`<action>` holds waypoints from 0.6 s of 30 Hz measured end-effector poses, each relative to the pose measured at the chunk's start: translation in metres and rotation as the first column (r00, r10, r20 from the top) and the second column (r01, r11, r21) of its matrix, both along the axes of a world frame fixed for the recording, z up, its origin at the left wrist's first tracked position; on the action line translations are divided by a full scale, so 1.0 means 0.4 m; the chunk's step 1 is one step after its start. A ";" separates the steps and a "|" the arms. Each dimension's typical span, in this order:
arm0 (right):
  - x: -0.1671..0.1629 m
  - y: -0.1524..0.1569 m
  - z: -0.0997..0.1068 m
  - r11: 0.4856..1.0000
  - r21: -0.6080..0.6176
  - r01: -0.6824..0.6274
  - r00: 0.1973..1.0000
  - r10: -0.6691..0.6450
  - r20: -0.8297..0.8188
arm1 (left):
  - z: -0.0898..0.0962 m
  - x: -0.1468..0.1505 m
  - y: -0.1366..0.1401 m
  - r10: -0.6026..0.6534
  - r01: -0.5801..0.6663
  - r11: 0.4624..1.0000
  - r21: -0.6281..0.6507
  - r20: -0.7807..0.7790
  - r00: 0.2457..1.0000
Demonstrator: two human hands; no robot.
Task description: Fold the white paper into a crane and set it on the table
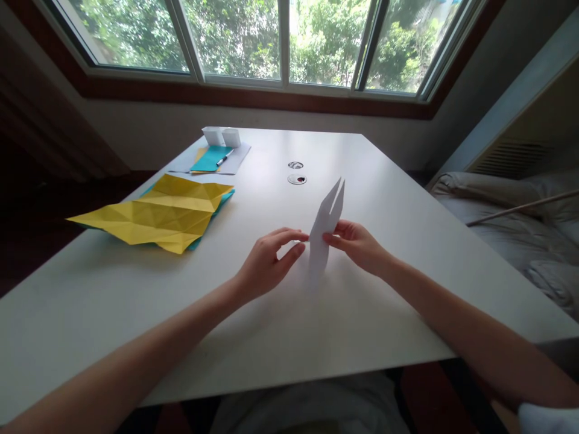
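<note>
Head view. Clock directions are taken from the paper, with 12 toward the window. The paper (320, 234), white and folded, stands on edge between your hands above the near middle of the table (384, 313); its two points aim toward 1 o'clock. Whether its lower end touches the table cannot be told. Your right hand (357, 244), at 3 o'clock, pinches the paper, thumb on the near face and fingers behind. Your left hand (274, 256), between 8 and 9 o'clock, is held narrow, its fingertips at the paper's left edge; whether they grip it cannot be told. At 9 to 10 o'clock lies the creased yellow sheet (167, 211), over a teal sheet (222, 206); at 10 o'clock, farther off, is the pen (225, 158).

The step in hand is judged to be work along the folded edge. For this, let your right hand steady the layers with light pressure while your left works the edge. Line up the layers before pressing; squeezing too hard could buckle the thin paper or bend its points.
</note>
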State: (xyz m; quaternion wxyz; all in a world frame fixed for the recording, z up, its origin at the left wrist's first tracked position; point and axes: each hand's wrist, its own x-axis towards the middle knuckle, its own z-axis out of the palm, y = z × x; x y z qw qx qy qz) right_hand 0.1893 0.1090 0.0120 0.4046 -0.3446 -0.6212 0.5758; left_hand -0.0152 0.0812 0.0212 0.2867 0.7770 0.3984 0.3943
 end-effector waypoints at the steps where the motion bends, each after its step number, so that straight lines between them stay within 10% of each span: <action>1: -0.001 0.000 0.002 1.000 -0.029 -0.011 0.998 0.009 -0.058 | 0.004 0.001 -0.003 -0.028 0.032 0.998 -0.056 0.066 0.997; 8: -0.021 -0.019 0.010 0.989 -0.146 0.008 0.992 -0.026 -0.124 | 0.007 0.016 -0.010 0.033 0.204 0.853 -0.480 0.440 0.897; 18: -0.030 -0.041 0.009 0.980 -0.197 0.010 0.996 0.008 0.087 | -0.012 0.027 -0.004 0.238 0.036 0.826 -0.562 0.406 0.882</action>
